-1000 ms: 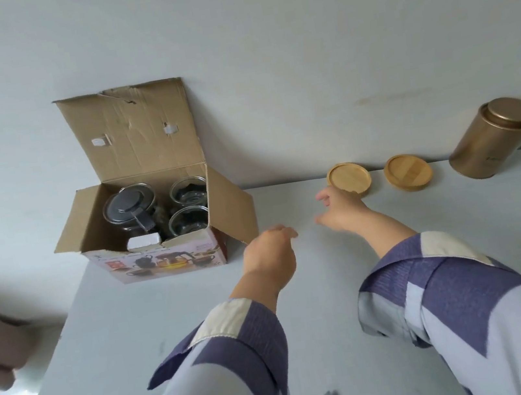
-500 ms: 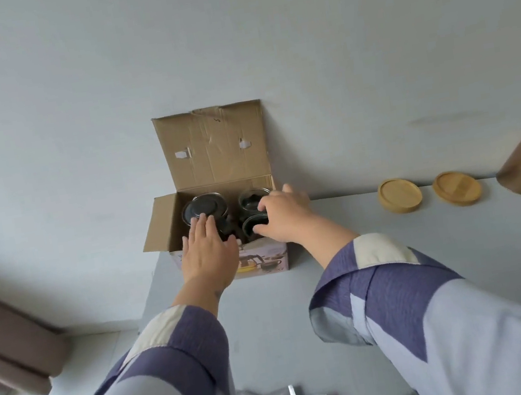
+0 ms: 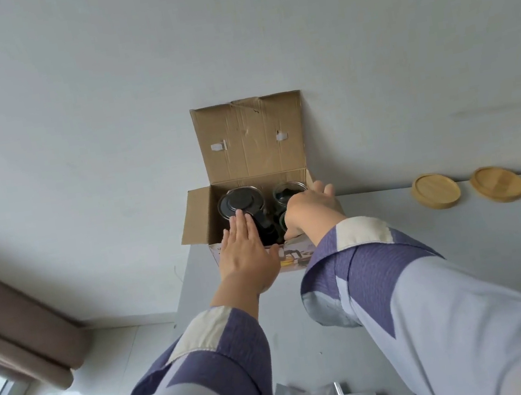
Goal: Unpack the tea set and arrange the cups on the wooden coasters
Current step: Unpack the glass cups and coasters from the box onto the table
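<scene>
Head view — both hands (flat left hand (image 3: 243, 251), right hand (image 3: 309, 210)) at box (image 3: 249, 137).

The cardboard box (image 3: 246, 151) stands open at the far left of the bench, rear flap upright against the wall. Inside: a dark-lidded teapot (image 3: 240, 202) (left compartment) and glass cups (image 3: 287, 190) (right). Two round wooden coasters (image 3: 436, 191) (image 3: 497, 183) lie flat, far right.
</scene>
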`<state>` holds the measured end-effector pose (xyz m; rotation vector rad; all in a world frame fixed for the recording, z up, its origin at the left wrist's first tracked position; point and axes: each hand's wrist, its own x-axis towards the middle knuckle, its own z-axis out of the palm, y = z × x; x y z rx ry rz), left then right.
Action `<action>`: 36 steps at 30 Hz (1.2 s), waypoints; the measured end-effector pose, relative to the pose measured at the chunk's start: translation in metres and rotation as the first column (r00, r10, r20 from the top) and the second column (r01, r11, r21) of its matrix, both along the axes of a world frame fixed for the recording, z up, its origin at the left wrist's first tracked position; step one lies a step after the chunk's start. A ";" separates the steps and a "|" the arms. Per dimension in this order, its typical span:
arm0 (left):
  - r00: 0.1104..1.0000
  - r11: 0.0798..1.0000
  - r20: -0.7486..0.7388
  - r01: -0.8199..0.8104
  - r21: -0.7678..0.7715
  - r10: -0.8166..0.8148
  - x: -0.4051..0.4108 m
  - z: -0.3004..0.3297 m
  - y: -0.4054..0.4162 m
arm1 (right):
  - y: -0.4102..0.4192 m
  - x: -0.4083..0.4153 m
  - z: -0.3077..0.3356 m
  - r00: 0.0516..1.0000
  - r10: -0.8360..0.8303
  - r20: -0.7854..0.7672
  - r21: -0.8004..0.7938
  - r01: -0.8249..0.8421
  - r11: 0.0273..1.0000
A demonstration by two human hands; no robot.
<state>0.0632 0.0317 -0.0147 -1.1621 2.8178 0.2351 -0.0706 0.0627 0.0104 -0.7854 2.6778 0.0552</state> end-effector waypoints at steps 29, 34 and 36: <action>0.941 0.962 -0.205 0.274 -0.006 -0.270 -0.120 0.005 0.132 | 0.234 -0.101 -0.036 0.851 -0.335 0.405 -0.723 0.522 0.452; 0.947 0.926 0.016 0.310 0.216 -0.321 -0.143 -0.037 0.177 | 0.272 -0.121 -0.065 0.839 -0.364 0.405 -0.708 0.540 0.455; 0.948 0.914 0.085 0.269 0.303 -0.307 -0.145 -0.050 0.187 | 0.281 -0.126 -0.077 0.838 -0.372 0.399 -0.705 0.540 0.461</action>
